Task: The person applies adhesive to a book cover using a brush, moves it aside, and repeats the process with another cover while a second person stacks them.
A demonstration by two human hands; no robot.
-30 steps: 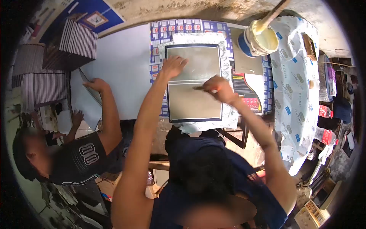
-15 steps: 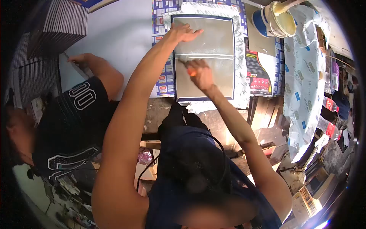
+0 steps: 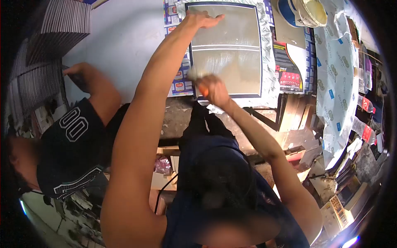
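A flat tan board [image 3: 242, 72] with a dark blue border and a double white line across it lies in front of me, streaked with something wet. Near its top left, my left hand [image 3: 203, 19] rests with fingers spread on the surface. My right hand [image 3: 216, 90] is wrapped round the orange handle of a brush [image 3: 196, 74], whose pale, blurred bristles are at the board's left edge, below the white line. Crinkled white-and-silver sheeting [image 3: 269, 70] shows under the board.
A bucket [image 3: 304, 12] of pale yellow paste stands at the upper right, beside a printed red-and-black sheet [image 3: 288, 76]. Patterned wrapping [image 3: 335, 91] hangs further right. On the left, a person in a black jersey [image 3: 76, 136] works near tall stacks of panels [image 3: 62, 31].
The brush has moved down and slightly left across the board with my right hand. My left hand stays near the top left. The camera view has shifted, placing the board higher in the picture.
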